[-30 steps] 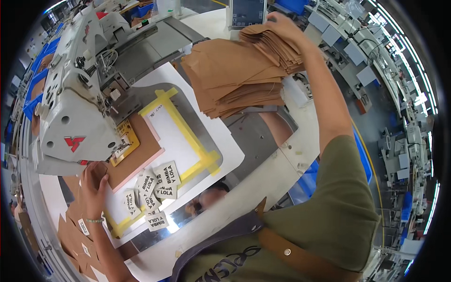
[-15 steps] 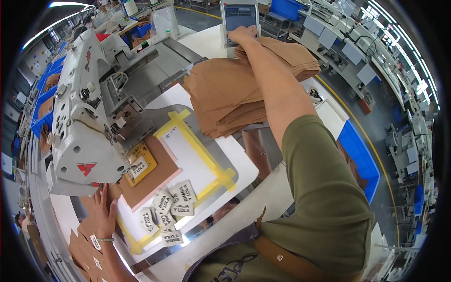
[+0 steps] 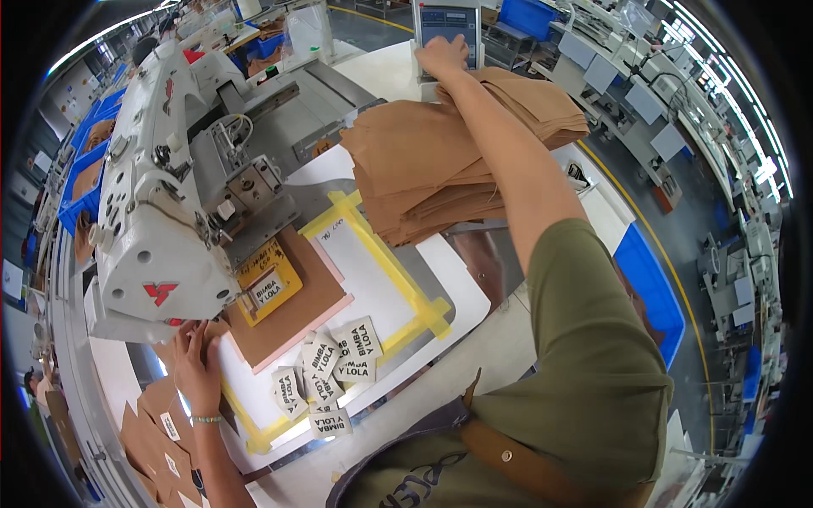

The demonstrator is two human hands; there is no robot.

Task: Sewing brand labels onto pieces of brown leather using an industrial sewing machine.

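My right hand (image 3: 445,57) reaches to the control panel (image 3: 447,24) at the far side, fingers apart against its lower screen and nothing held. Low on the left, my left hand (image 3: 196,364) has its fingers partly stretched beside the front of the white sewing machine head (image 3: 165,284); its fingertips are near the edge of a brown piece. Next to it, a brown panel (image 3: 313,292) lies on a white template edged with yellow tape (image 3: 385,279). A yellow plate (image 3: 275,292) with a white label in its window rests on the panel. Several loose white labels (image 3: 326,360) lie overlapping nearby.
A thick stack of brown panels (image 3: 423,152) lies under my right forearm. More brown pieces with white labels (image 3: 157,440) sit at lower left. A blue bin (image 3: 648,288) stands at right, beyond the table edge. Blue bins (image 3: 85,182) line the far left.
The whole view has shifted slightly, so the machine and table sit further right. My left fingers are drawn closer together and bent more. My right hand stays at the panel, its fingers lifted slightly.
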